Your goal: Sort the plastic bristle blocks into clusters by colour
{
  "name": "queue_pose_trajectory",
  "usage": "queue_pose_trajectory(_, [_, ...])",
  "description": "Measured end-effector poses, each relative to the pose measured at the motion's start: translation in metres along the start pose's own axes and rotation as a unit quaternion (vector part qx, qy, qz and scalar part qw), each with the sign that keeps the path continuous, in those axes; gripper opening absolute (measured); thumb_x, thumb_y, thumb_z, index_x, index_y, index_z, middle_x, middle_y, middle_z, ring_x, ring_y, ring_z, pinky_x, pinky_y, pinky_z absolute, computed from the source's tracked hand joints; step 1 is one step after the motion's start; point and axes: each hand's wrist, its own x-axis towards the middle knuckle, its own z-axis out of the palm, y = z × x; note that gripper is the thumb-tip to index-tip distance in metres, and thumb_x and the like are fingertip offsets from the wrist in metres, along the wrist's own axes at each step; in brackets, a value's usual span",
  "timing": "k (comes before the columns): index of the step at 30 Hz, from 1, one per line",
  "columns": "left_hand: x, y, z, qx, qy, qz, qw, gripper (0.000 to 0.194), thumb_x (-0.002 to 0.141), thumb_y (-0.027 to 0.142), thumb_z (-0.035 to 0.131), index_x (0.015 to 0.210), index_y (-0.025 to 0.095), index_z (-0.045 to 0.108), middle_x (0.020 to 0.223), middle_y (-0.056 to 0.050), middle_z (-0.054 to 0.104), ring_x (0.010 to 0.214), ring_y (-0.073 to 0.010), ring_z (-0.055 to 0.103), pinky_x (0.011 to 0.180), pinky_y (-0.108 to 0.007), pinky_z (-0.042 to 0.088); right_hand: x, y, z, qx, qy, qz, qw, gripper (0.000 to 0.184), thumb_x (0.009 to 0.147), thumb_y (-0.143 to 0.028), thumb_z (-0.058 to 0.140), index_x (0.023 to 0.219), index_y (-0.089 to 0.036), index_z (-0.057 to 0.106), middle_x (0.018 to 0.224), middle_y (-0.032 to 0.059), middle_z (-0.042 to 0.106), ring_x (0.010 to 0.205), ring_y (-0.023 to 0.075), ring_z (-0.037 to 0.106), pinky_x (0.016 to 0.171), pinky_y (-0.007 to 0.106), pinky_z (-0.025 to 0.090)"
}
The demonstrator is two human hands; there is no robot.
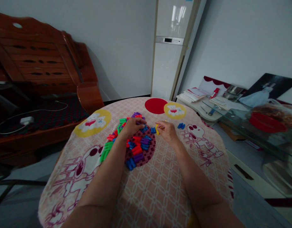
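Note:
My right hand (168, 130) pinches a small yellow plastic piece (157, 129), shaped like short tubes, just above or on the tablecloth. Beside it, to the left, lies a blue piece (153, 130). My left hand (134, 126) reaches over the far part of a loose pile, its fingers loosely bent and apart. Another blue piece (144, 128) sits just under its fingertips; whether they touch is unclear. The pile holds several red pieces (136, 150), green pieces (106, 152) and purple pieces (138, 157). My left forearm hides part of it.
A patterned cloth (157, 190) covers the round table. One blue piece (181, 125) lies apart on the right. A glass shelf (241, 129) with a bagged red bowl (267, 123) stands at the right. On the left is a wooden bench (41, 60); a white cabinet air conditioner (168, 63) stands behind.

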Motion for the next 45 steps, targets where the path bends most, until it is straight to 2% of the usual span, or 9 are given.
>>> queue_pose_trajectory(4, [0.0, 0.012, 0.011, -0.172, -0.022, -0.039, 0.984, 0.032, 0.07, 0.037, 0.073, 0.091, 0.013, 0.069, 0.077, -0.003, 0.069, 0.069, -0.0148, 0.065, 0.07, -0.03, 0.056, -0.001, -0.008, 0.007, 0.034, -0.045, -0.06, 0.997, 0.035, 0.075, -0.012, 0.065, 0.106, -0.025, 0.076, 0.096, 0.0037, 0.075, 0.082, 0.0167, 0.068, 0.078, 0.029, 0.054])
queue_pose_trajectory(9, [-0.005, 0.025, 0.026, -0.239, -0.064, -0.083, 0.965, 0.021, 0.08, 0.031, 0.069, 0.091, 0.014, 0.065, 0.079, -0.002, 0.068, 0.069, -0.0118, 0.066, 0.072, -0.029, 0.057, 0.001, -0.012, 0.001, 0.018, -0.012, -0.074, 0.997, 0.021, 0.08, -0.019, 0.062, 0.093, -0.022, 0.078, 0.088, 0.0047, 0.075, 0.082, 0.0176, 0.067, 0.077, 0.028, 0.052])
queue_pose_trajectory(13, [-0.006, 0.026, 0.026, -0.239, -0.051, -0.083, 0.966, 0.025, 0.081, 0.028, 0.068, 0.101, 0.014, 0.065, 0.093, -0.005, 0.069, 0.08, -0.014, 0.069, 0.074, -0.03, 0.058, 0.005, 0.006, -0.027, -0.035, 0.117, 0.025, 0.992, 0.019, 0.08, -0.028, 0.06, 0.086, -0.017, 0.075, 0.081, 0.0061, 0.074, 0.072, 0.0184, 0.066, 0.07, 0.028, 0.051])
queue_pose_trajectory(17, [-0.004, 0.024, 0.02, -0.236, -0.04, -0.089, 0.967, 0.025, 0.08, 0.029, 0.07, 0.098, 0.012, 0.065, 0.089, -0.006, 0.069, 0.08, -0.0157, 0.069, 0.075, -0.032, 0.058, 0.002, 0.046, -0.069, -0.12, 0.268, 0.142, 0.945, 0.024, 0.078, -0.033, 0.059, 0.084, -0.014, 0.073, 0.075, 0.0084, 0.074, 0.07, 0.0217, 0.066, 0.07, 0.031, 0.051])
queue_pose_trajectory(20, [-0.005, 0.026, 0.017, -0.234, -0.045, -0.087, 0.967, 0.025, 0.08, 0.029, 0.07, 0.097, 0.011, 0.065, 0.088, -0.006, 0.07, 0.079, -0.0159, 0.07, 0.075, -0.032, 0.058, -0.005, 0.076, -0.089, -0.184, 0.321, 0.196, 0.908, 0.021, 0.074, -0.029, 0.058, 0.08, -0.014, 0.072, 0.076, 0.0106, 0.074, 0.074, 0.0248, 0.068, 0.075, 0.035, 0.051])
queue_pose_trajectory(26, [-0.006, 0.028, 0.017, -0.209, -0.058, -0.084, 0.972, 0.024, 0.081, 0.03, 0.069, 0.098, 0.013, 0.066, 0.088, -0.006, 0.072, 0.076, -0.0148, 0.069, 0.074, -0.032, 0.059, -0.009, 0.103, -0.088, -0.232, 0.279, 0.236, 0.902, 0.02, 0.073, -0.028, 0.057, 0.078, -0.016, 0.073, 0.079, 0.0123, 0.075, 0.079, 0.0274, 0.068, 0.078, 0.037, 0.05])
queue_pose_trajectory(35, [-0.007, 0.028, 0.015, -0.185, -0.058, -0.08, 0.978, 0.029, 0.08, 0.034, 0.069, 0.098, 0.012, 0.067, 0.082, -0.006, 0.072, 0.074, -0.0154, 0.069, 0.073, -0.032, 0.058, -0.003, 0.109, -0.084, -0.243, 0.201, 0.209, 0.926, 0.024, 0.078, -0.031, 0.056, 0.081, -0.016, 0.075, 0.084, 0.0132, 0.076, 0.08, 0.0264, 0.068, 0.078, 0.036, 0.049])
queue_pose_trajectory(40, [-0.006, 0.023, 0.014, -0.161, -0.06, -0.066, 0.983, 0.03, 0.083, 0.032, 0.063, 0.104, 0.012, 0.068, 0.084, -0.007, 0.073, 0.073, -0.0153, 0.069, 0.068, -0.028, 0.057, -0.002, 0.104, -0.085, -0.285, 0.152, 0.208, 0.923, 0.026, 0.08, -0.029, 0.052, 0.074, -0.016, 0.074, 0.08, 0.0135, 0.074, 0.077, 0.0248, 0.065, 0.073, 0.033, 0.045])
queue_pose_trajectory(45, [-0.004, 0.014, 0.004, -0.006, -0.051, -0.011, 0.999, 0.024, 0.076, 0.025, 0.061, 0.095, 0.014, 0.073, 0.077, -0.004, 0.073, 0.07, -0.0166, 0.067, 0.065, -0.027, 0.053, -0.002, 0.094, -0.086, -0.315, 0.158, 0.211, 0.912, 0.027, 0.082, -0.027, 0.048, 0.071, -0.017, 0.071, 0.075, 0.0124, 0.071, 0.073, 0.0235, 0.06, 0.07, 0.032, 0.041])
